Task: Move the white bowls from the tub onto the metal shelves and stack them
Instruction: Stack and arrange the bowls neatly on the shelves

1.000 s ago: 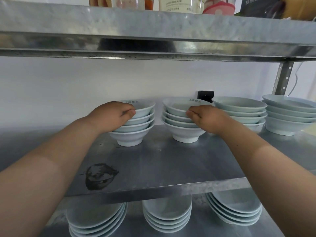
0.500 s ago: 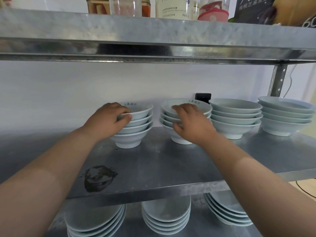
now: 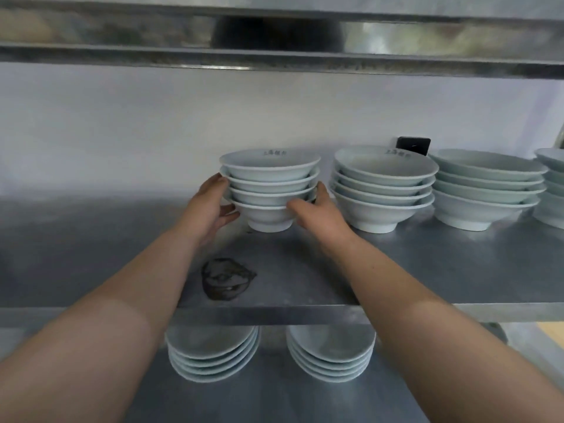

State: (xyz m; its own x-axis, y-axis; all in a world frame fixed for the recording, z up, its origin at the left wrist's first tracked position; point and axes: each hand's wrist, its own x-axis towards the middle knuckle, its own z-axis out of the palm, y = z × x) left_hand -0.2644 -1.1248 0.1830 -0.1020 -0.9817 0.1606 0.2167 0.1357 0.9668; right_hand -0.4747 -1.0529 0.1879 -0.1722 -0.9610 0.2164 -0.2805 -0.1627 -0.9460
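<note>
A stack of several white bowls (image 3: pixel 270 190) stands on the middle metal shelf (image 3: pixel 427 270). My left hand (image 3: pixel 210 209) holds the stack's left side, fingers curled round the lower bowls. On the right side my right hand (image 3: pixel 317 213) grips it, thumb on the front of the bottom bowl. A second stack of wider white bowls (image 3: pixel 384 190) stands just to the right, apart from my right hand. The tub is out of view.
More bowl stacks (image 3: pixel 488 190) line the shelf to the right, another at the frame's edge (image 3: pixel 552 190). Plate-like bowl stacks (image 3: pixel 213 355) (image 3: pixel 331 352) sit on the lower shelf. A dark stain (image 3: pixel 225 279) marks the shelf front. The upper shelf (image 3: pixel 274 41) hangs close overhead.
My right hand left the second stack and moved left onto the first stack's right side. My left hand slid from the top rim down to the stack's left side. The view dropped lower.
</note>
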